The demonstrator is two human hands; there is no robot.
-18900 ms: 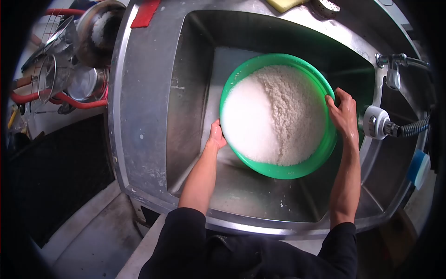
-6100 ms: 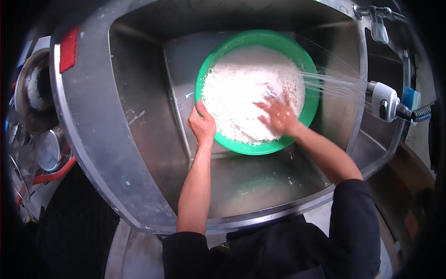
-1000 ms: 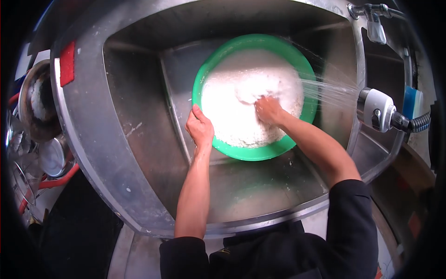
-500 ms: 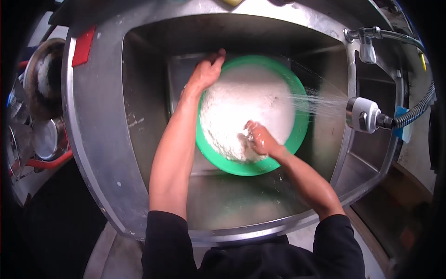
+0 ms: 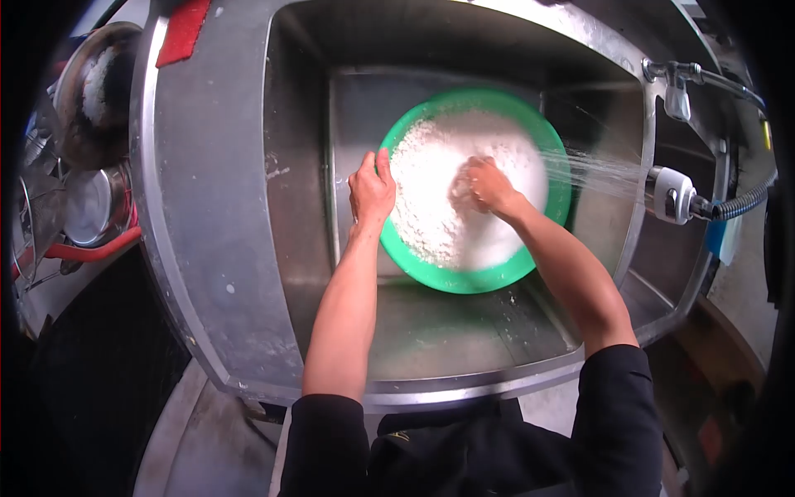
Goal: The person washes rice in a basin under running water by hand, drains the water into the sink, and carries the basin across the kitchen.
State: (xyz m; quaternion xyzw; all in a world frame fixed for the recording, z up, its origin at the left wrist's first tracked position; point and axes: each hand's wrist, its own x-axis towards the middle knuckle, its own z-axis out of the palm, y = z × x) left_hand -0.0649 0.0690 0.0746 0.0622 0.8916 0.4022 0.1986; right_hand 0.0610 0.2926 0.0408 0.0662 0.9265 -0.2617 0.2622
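Observation:
A round green basin (image 5: 468, 280) sits in the metal sink, filled with white grains that look like rice (image 5: 426, 211) in cloudy water. My left hand (image 5: 372, 189) grips the basin's left rim, thumb up by the edge and fingers on the outer side. Down among the grains near the middle is my right hand (image 5: 490, 184), its fingers curled and partly sunk in them. From the right, a spray head (image 5: 669, 195) sends jets of water over the rim into the basin.
Steel walls of the sink (image 5: 298, 166) surround the basin. A tap (image 5: 675, 79) and flexible hose (image 5: 741, 201) are at the right. On the left ledge lies a red piece (image 5: 182, 31); beyond it stand a dark pan (image 5: 98, 95) and a metal pot (image 5: 89, 207).
My right hand has moved from the basin's near side up to the middle of the grains. My left hand has slid down the left rim towards me. The whole view has shifted.

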